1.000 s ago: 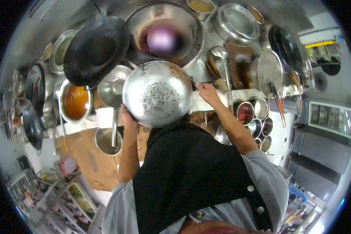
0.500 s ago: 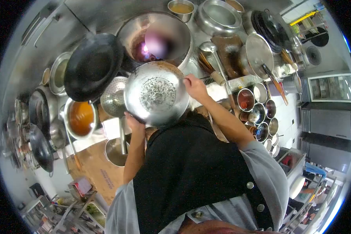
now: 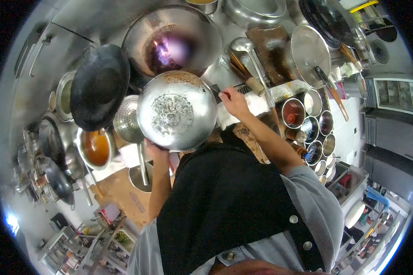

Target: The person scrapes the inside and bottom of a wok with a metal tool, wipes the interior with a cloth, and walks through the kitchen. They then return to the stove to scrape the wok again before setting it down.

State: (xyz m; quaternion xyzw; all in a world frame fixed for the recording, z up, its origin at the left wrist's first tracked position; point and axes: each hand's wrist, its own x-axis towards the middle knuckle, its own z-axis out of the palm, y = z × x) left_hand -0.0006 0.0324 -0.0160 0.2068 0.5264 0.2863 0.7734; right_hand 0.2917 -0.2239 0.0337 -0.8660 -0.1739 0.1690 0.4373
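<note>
A wide steel bowl [image 3: 178, 110], its round centre speckled grey and its far edge stained brown, is tilted in front of my chest. My left hand [image 3: 156, 150] grips its lower left rim, with some fingers hidden beneath it. Just off the bowl's right side is my right hand [image 3: 235, 102], fingers closed, with a small dark piece at the fingertips that I cannot make out. Beyond the bowl, a large round burner well [image 3: 137, 41] has a purple flame [image 3: 162, 49] inside. Left of the bowl lies a perforated steel strainer [image 3: 127, 120].
A black wok [image 3: 101, 87] leans at the left, above a pot of orange-brown liquid [image 3: 96, 149]. A steel ladle [image 3: 242, 45] and a round mesh strainer [image 3: 310, 55] lie to the right. Several sauce pots [image 3: 293, 113] crowd the right side. A cardboard sheet [image 3: 124, 192] is below left.
My right hand has come away from the bowl's right rim, and a dark piece now shows at its fingertips. My left hand still grips the bowl. The whole view has shifted slightly.
</note>
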